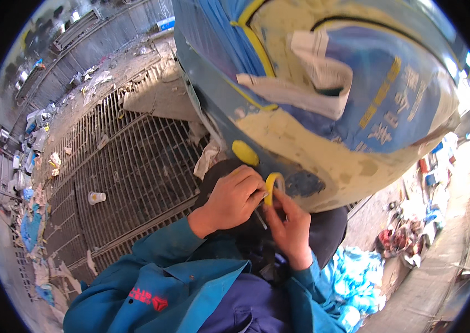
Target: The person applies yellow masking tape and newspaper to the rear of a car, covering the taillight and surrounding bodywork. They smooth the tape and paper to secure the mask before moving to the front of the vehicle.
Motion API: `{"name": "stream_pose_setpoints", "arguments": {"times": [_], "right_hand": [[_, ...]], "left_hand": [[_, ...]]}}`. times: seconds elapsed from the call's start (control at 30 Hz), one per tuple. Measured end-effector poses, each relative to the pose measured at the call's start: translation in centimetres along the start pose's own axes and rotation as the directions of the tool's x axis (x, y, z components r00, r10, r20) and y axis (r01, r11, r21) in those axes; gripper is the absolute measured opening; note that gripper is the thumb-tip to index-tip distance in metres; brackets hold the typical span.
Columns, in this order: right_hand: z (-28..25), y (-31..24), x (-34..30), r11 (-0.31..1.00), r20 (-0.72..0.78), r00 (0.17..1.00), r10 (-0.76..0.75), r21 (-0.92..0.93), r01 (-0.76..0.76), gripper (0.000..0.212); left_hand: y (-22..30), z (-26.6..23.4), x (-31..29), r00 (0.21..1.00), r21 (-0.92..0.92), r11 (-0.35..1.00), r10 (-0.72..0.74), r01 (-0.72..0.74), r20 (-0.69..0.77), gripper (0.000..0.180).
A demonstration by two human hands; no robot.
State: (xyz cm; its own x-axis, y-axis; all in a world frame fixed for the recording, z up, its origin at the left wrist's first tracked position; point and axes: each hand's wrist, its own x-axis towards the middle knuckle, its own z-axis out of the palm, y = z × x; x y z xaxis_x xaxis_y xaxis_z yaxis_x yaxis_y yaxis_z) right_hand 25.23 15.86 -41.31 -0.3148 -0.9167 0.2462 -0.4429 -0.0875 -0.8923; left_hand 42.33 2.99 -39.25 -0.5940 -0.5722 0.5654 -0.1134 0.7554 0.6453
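My right hand (289,225) is closed on a roll of yellow masking tape (270,191), with the thumb and fingers at its rim. Right beside it, my left hand (232,200) is closed in a pinch, fingertips close to the roll; what lies between them is hidden. A thin pale strip (261,220) shows below, between the hands. Just beyond stands a curved vehicle body panel (279,133) with beige filler patches and a dark worn spot (306,183). A yellow oval patch of tape (245,153) sits on it near my left hand.
Blue masking film (368,83), yellow tape lines and a loose paper strip (312,100) lie over the panel. A metal floor grating (129,172) with a white cup (97,197) is at left. Crumpled blue film (357,277) and rubbish lie at right.
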Motion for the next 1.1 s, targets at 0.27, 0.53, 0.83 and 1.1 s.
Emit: {"name": "stream_pose_setpoints", "arguments": {"times": [0.27, 0.53, 0.83, 1.1], "right_hand": [[-3.5, -0.4, 0.8, 0.988, -0.084, 0.986, 0.145, 0.060, -0.140, 0.036], [-3.6, -3.0, 1.5, 0.965, -0.095, 0.981, -0.168, 0.189, 0.183, 0.039], [-1.8, -2.4, 1.7, 0.956, -0.081, 0.973, -0.216, 0.185, 0.228, 0.039], [-0.9, -2.9, 1.4, 0.906, 0.000, 0.996, -0.084, 0.417, 0.076, 0.050]], "left_hand": [[-0.6, -6.5, 6.5, 0.937, -0.354, 0.935, -0.143, 0.022, -0.319, 0.005], [2.3, -3.3, 3.1, 0.905, -0.585, 0.708, -0.408, 0.396, 0.120, 0.016], [3.6, -2.9, 1.8, 0.980, -0.341, 0.932, -0.167, 0.121, -0.109, 0.026], [3.2, -2.5, 1.8, 0.981, -0.263, 0.965, -0.067, 0.017, -0.183, 0.017]]}}
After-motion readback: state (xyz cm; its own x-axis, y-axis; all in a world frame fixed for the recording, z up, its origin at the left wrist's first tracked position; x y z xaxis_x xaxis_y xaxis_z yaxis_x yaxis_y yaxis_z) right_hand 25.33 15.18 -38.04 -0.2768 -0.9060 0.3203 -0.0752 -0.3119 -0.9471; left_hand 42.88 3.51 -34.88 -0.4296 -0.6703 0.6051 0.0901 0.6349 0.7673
